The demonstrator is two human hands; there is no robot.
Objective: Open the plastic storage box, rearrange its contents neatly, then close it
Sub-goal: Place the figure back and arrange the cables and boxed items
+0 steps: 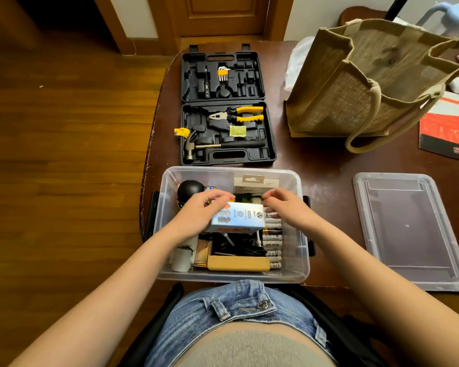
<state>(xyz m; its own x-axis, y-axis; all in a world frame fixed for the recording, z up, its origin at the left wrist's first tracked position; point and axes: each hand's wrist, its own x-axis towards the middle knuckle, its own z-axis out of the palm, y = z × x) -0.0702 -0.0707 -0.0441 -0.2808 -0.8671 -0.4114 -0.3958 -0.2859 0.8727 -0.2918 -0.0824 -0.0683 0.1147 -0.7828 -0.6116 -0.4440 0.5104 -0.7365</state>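
Observation:
The clear plastic storage box [300, 255] stands open at the table's near edge. Its lid [408, 231] lies flat on the table to the right. Inside the box, my left hand [199, 210] grips a light blue carton [239, 217] held over the middle. My right hand [286, 207] has curled fingers at the carton's far right corner, next to a row of batteries [272, 243]. A black round object [190, 190], a white packet [255, 184], black cables [236, 247], a tan flat case [237, 263] and a white tube [182, 259] also lie inside.
An open black tool case [225, 107] with pliers and a hammer lies just behind the box. A jute bag [366, 83] stands at the back right, with a red booklet [448, 133] beside it. The table's left edge drops to wooden floor.

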